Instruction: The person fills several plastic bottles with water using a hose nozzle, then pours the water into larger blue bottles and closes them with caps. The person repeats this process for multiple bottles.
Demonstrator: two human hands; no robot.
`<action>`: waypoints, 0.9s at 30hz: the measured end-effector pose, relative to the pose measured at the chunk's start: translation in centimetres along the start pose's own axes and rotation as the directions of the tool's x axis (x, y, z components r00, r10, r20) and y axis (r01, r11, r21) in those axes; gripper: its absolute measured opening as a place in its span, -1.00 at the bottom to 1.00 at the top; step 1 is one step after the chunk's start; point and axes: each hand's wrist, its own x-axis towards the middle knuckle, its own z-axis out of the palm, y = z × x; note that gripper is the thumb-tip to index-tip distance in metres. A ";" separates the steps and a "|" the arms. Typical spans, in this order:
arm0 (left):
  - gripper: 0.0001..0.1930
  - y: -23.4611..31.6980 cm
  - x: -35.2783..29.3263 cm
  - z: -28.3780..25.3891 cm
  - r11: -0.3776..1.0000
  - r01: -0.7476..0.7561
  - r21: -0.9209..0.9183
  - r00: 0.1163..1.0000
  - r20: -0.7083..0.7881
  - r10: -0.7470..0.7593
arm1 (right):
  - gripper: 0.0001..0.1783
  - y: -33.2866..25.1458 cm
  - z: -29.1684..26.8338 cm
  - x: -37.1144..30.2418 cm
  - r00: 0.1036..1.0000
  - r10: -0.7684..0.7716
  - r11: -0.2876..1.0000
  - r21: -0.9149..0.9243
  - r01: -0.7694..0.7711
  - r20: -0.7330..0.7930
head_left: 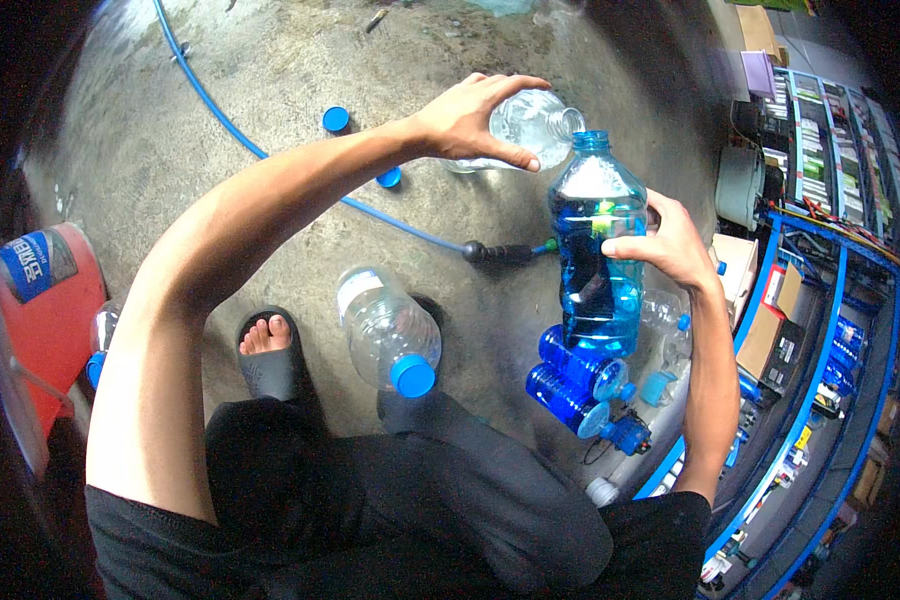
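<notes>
My left hand point(485, 118) grips a clear plastic bottle point(532, 122) tipped on its side, its mouth turned to the right. That mouth meets the open neck of a blue plastic bottle point(600, 240), which stands roughly upright in my right hand point(663, 243). Dark blue shows through much of the blue bottle's wall; I cannot tell how much liquid is in it. My right thumb presses its front, while the other fingers pass out of sight behind. Between my knees and the hose is a larger clear bottle point(385, 325) with a blue cap point(412, 376).
Two loose blue caps point(336, 119) lie on the concrete floor point(270, 60). A blue hose point(210, 105) crosses it to a black fitting point(500, 253). Several blue bottles point(567, 400) lie lower right, beside blue-framed shelves point(820, 330). A red container point(55, 320) stands at left.
</notes>
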 end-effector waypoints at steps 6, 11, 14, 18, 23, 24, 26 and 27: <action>0.11 0.0 0.0 0.0 1.000 -0.017 0.004 1.000 -0.010 0.017 | -0.24 -0.7 -0.7 -0.1 0.999 0.037 0.998 -0.058 -0.036 0.016; 0.10 0.1 0.0 -0.1 1.000 -0.016 -0.006 1.000 -0.009 0.016 | -0.24 -0.9 -1.0 0.1 0.999 0.039 0.994 -0.104 -0.036 0.021; 0.10 0.0 0.0 -0.1 1.000 -0.016 -0.003 1.000 -0.009 0.016 | -0.23 -1.0 -1.1 0.0 0.999 0.023 0.999 -0.026 -0.022 0.033; 0.10 -0.1 0.1 0.0 1.000 -0.030 -0.002 0.999 -0.022 0.030 | -0.21 -1.2 -1.3 0.0 0.996 0.066 0.997 -0.033 -0.065 0.052; 0.09 -0.1 0.1 0.0 1.000 -0.021 -0.009 1.000 -0.007 0.021 | -0.20 -1.4 -1.4 0.1 0.997 0.051 0.997 -0.055 -0.048 0.054; 0.10 -0.1 0.1 0.0 1.000 -0.018 -0.010 1.000 -0.005 0.018 | -0.20 -1.4 -1.5 0.1 0.997 0.052 0.997 -0.053 -0.049 0.057; 0.10 -0.2 0.1 0.0 1.000 -0.019 -0.006 1.000 -0.006 0.019 | -0.20 -1.5 -1.5 0.1 0.997 0.052 0.998 -0.051 -0.049 0.061; 0.10 -0.3 0.1 0.0 1.000 -0.022 0.000 1.000 -0.009 0.022 | -0.21 -1.5 -1.6 0.1 0.996 0.058 0.997 -0.060 -0.054 0.062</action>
